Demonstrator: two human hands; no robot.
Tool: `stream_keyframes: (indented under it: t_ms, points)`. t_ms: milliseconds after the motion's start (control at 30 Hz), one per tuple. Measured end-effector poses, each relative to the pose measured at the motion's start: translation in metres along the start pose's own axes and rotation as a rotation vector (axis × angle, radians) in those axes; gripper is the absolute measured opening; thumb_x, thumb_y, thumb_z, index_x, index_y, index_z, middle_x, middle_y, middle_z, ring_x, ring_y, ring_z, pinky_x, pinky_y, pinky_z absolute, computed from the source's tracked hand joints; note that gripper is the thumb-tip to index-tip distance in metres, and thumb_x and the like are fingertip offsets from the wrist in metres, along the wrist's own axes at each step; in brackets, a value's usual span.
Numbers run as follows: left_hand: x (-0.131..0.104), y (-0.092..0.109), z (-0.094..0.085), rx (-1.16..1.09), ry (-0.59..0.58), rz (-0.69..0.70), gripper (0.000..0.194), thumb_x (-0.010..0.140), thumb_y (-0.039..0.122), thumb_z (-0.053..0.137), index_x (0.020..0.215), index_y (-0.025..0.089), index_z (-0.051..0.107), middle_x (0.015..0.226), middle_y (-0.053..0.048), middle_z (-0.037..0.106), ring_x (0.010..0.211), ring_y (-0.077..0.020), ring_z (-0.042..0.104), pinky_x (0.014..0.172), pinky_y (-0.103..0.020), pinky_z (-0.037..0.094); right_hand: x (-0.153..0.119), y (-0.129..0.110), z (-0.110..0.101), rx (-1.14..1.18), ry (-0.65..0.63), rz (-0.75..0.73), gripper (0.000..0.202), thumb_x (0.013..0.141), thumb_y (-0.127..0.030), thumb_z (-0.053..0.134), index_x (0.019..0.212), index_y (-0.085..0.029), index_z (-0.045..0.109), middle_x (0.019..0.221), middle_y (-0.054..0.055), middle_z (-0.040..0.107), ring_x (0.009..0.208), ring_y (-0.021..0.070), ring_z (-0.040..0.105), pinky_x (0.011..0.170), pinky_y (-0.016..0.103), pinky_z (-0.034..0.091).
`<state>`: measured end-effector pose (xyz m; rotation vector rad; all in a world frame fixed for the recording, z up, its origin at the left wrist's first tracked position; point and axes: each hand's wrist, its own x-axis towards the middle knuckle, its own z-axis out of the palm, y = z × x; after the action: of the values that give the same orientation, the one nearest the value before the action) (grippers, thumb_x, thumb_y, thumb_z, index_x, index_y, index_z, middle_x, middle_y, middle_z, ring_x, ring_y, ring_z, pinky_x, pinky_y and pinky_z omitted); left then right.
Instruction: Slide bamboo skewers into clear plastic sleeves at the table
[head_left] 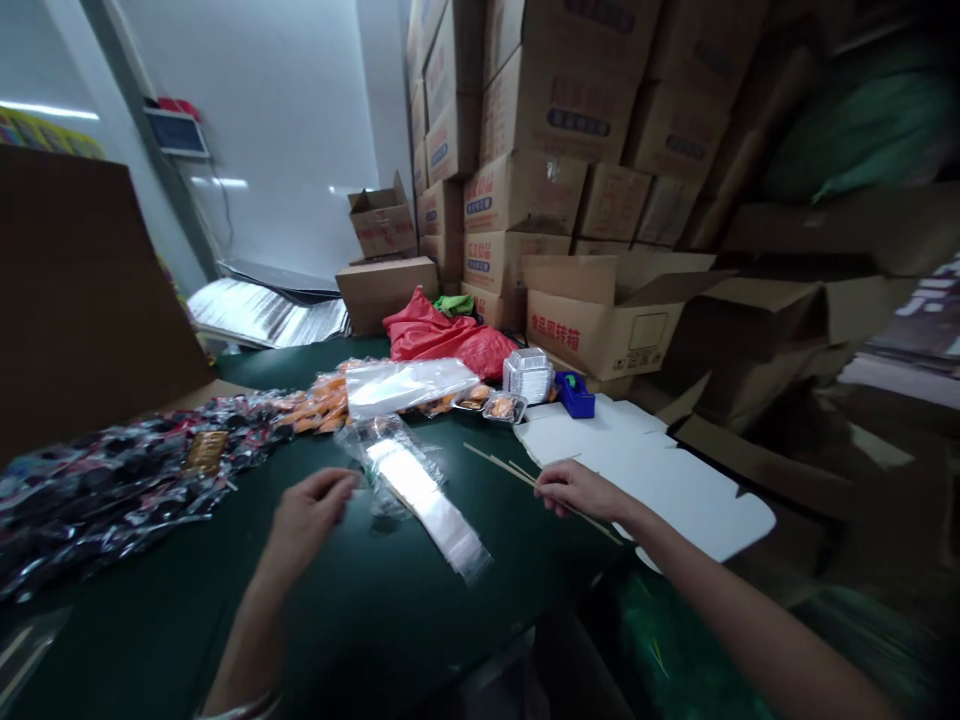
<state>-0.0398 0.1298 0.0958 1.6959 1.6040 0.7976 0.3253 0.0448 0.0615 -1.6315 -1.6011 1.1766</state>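
Note:
My right hand (577, 488) is closed on several thin wooden sticks (504, 464), which poke out past both sides of the fist at the edge of a white cardboard sheet (622, 450). My left hand (311, 510) hovers over the dark green table with thumb and fingers pinched; whatever lies between the fingertips is too small and blurred to name. Between the hands lies a stack of long clear plastic sleeves (431, 505), partly on a crumpled clear bag (367, 440). Another pile of clear bags (409, 385) rests behind it on orange wrapped pieces (319, 400).
Dark wrapped packets (112, 480) heap up at the left. At the back stand a red plastic bag (427, 330), clear plastic boxes (529, 375) and a blue tape dispenser (575, 395). An open carton (592, 325) and stacked cartons (525, 190) rise behind the table.

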Motion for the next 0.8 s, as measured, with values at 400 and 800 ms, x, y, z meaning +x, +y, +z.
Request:
stream_keyframes:
  t_ms: [400, 800]
  points:
    - [-0.023, 0.094, 0.183, -0.337, -0.406, 0.344, 0.016, 0.08, 0.02, 0.049, 0.084, 0.013, 0.062, 0.065, 0.0, 0.059, 0.056, -0.0102, 0.053, 0.055, -0.021, 0.046, 0.002, 0.01, 0.029, 0.023, 0.209, -0.433, 0.022, 0.088, -0.03, 0.048, 0.089, -0.019, 0.067, 0.087, 0.004, 0.069, 0.081, 0.0187, 0.061, 0.077, 0.028, 0.046]
    - [-0.066, 0.063, 0.241, 0.002, -0.271, 0.36, 0.022, 0.082, 0.01, 0.046, 0.089, 0.014, 0.066, 0.085, -0.009, 0.066, 0.079, -0.0189, 0.06, 0.078, -0.032, 0.046, 0.0, 0.03, 0.034, 0.052, 0.477, -0.423, 0.025, 0.088, -0.036, 0.047, 0.08, -0.018, 0.063, 0.077, 0.003, 0.062, 0.075, 0.017, 0.058, 0.072, 0.026, 0.044]
